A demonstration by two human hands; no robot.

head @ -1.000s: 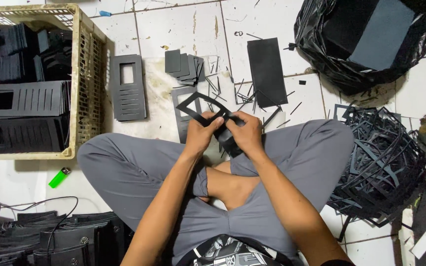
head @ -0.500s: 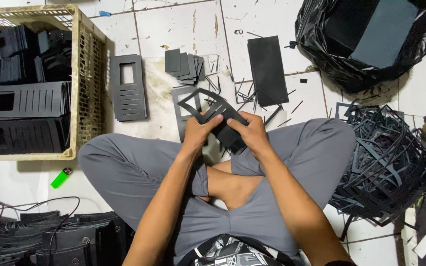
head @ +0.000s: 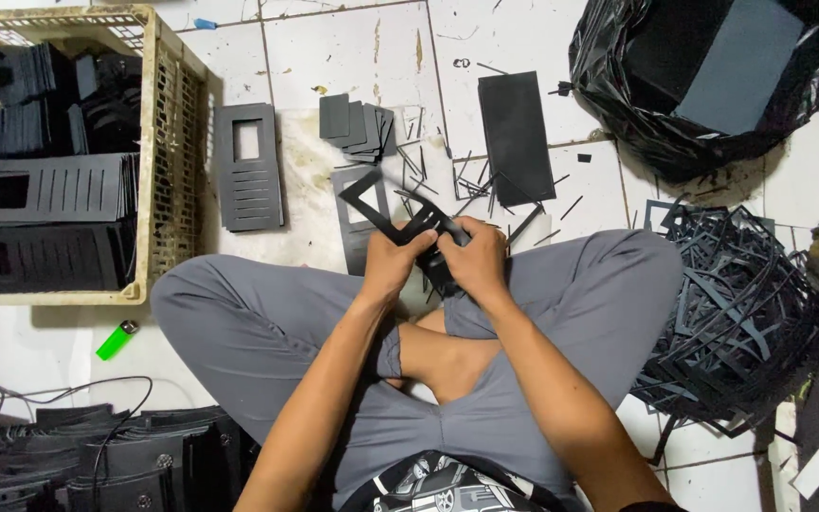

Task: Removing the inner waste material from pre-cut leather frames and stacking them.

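Seen from above, cross-legged in grey trousers on a white tiled floor (head: 523,57). Left hand (head: 392,261) and right hand (head: 478,258) close together, both gripping a thin black die-cut sheet with an open rectangular frame end (head: 372,194), held just above the knees. Beyond it, a stack of slotted black panels with a window cutout (head: 248,166), a small fanned pile of dark square pieces (head: 357,123) and a plain black rectangular sheet (head: 516,136). Far left, a beige plastic lattice crate (head: 168,161) packed with black panels. Right, a tangled heap of black offcut frames (head: 741,313); above it, a black plastic bag (head: 637,114). Near the left knee, a green lighter (head: 117,339).
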